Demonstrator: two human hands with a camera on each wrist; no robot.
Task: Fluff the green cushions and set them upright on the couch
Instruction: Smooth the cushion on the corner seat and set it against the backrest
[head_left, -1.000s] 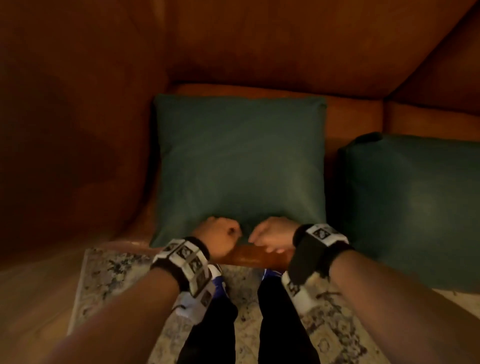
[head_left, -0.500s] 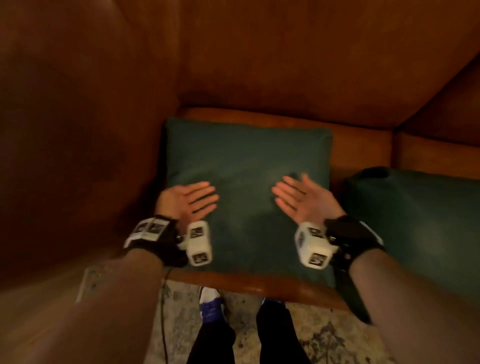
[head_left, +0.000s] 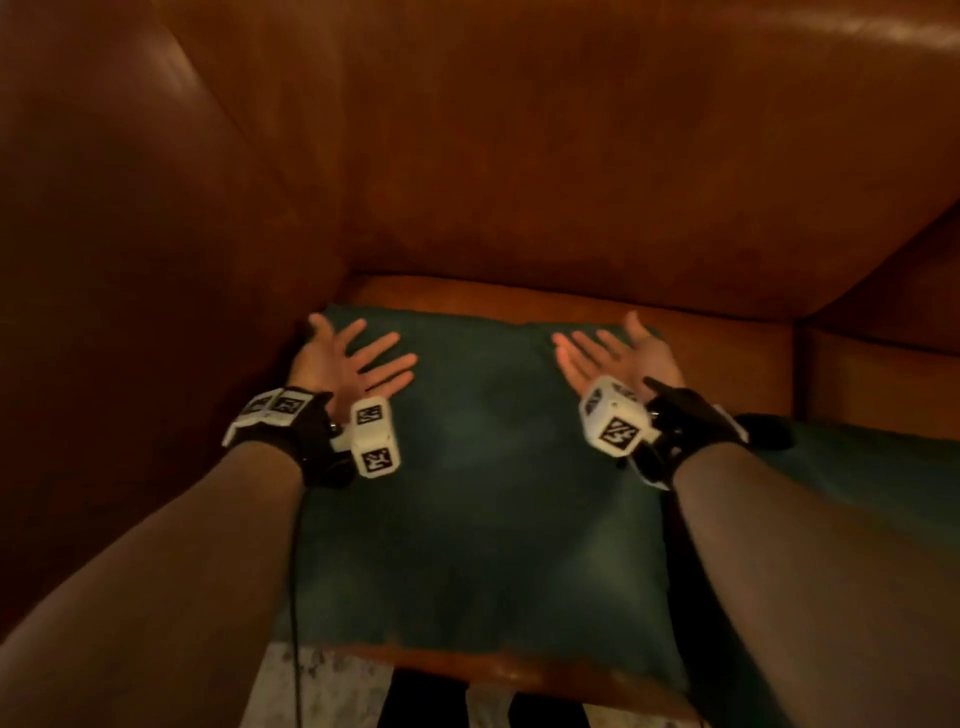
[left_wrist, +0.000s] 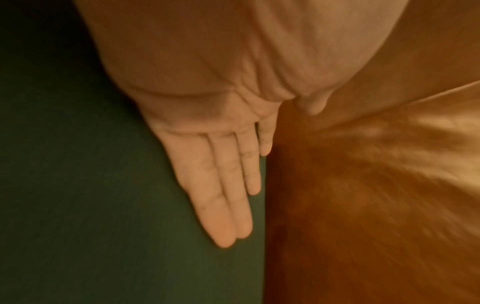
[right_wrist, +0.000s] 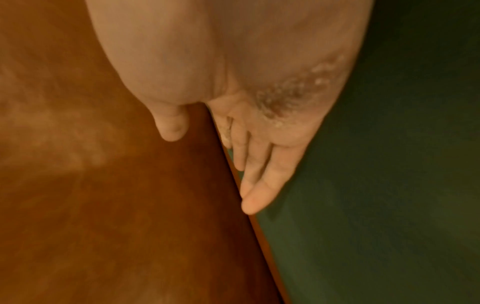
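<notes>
A dark green cushion (head_left: 483, 493) lies flat on the brown leather couch seat (head_left: 727, 358), in the corner by the armrest. My left hand (head_left: 353, 358) is open, palm turned inward with straight fingers, over the cushion's far left corner. My right hand (head_left: 613, 358) is open the same way over the far right corner. Whether the hands touch the cushion I cannot tell. The left wrist view shows the left hand's fingers (left_wrist: 228, 195) straight beside the green cushion (left_wrist: 91, 185). The right wrist view shows flat fingers (right_wrist: 262, 181) along the cushion's (right_wrist: 376, 185) edge. A second green cushion (head_left: 857, 467) lies to the right.
The couch's tall leather back (head_left: 519, 156) rises just behind the cushion and the armrest (head_left: 130, 260) closes the left side. A patterned rug (head_left: 322, 686) and my feet show below the seat's front edge.
My hands let go of the cushion's near edge, opened, and moved forward to its far corners. The view has closed in on the couch corner.
</notes>
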